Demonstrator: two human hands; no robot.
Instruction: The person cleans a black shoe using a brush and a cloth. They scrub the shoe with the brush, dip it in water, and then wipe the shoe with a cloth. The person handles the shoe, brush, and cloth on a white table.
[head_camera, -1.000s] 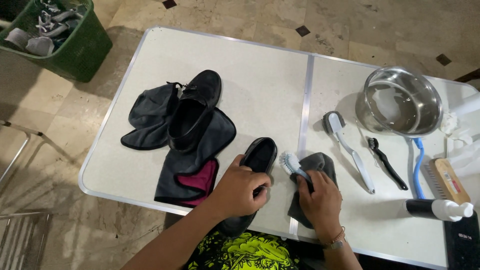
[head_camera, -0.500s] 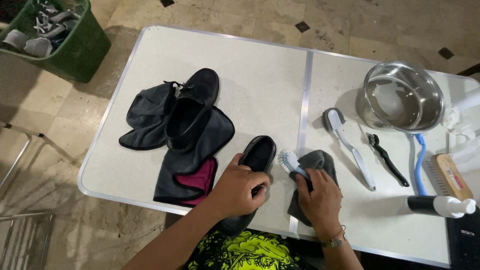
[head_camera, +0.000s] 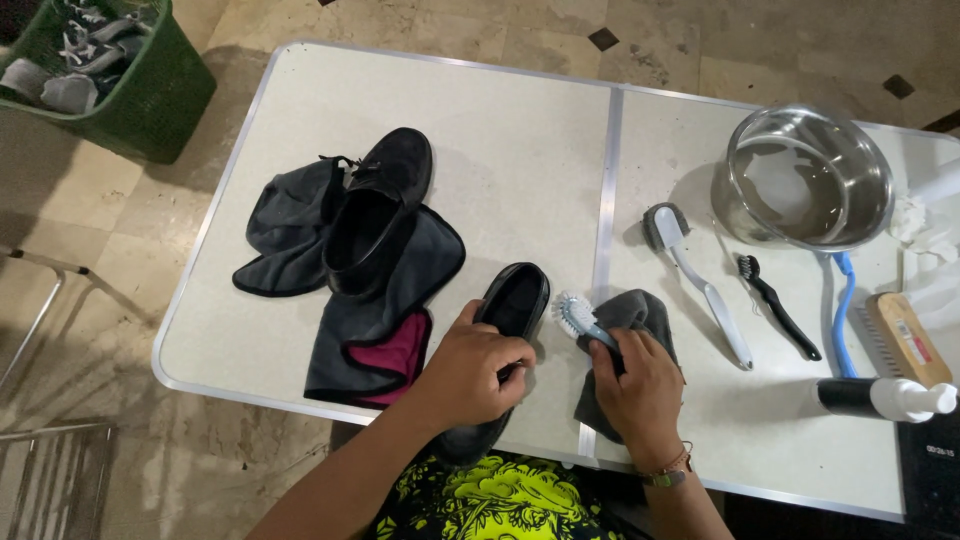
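Head camera looks down on a white folding table (head_camera: 520, 150). Near the front edge lies a black shoe (head_camera: 505, 330), toe pointing away. The left hand (head_camera: 478, 368) is wrapped around its side, fingers curled over the opening, and holds it down.

The right hand (head_camera: 640, 385) is closed around the blue handle of a small round brush (head_camera: 574, 315). It also presses on a grey cloth (head_camera: 625, 335) under it. The white bristles sit just beside the shoe's edge. I cannot tell if they touch it.

It looks like the scrubbing step: one shoe held, brush at its side. I think the brush needs to press on the shoe and rub, while the left hand keeps the shoe from sliding.

Farther back, a second black shoe (head_camera: 378, 215) rests on dark cloths (head_camera: 290, 225). On the right side are a metal bowl (head_camera: 808, 178), a long white brush (head_camera: 700, 285), a thin black brush (head_camera: 778, 305), a wooden brush (head_camera: 905, 340) and a bottle (head_camera: 880, 397). A green basket (head_camera: 120, 95) stands on the floor.
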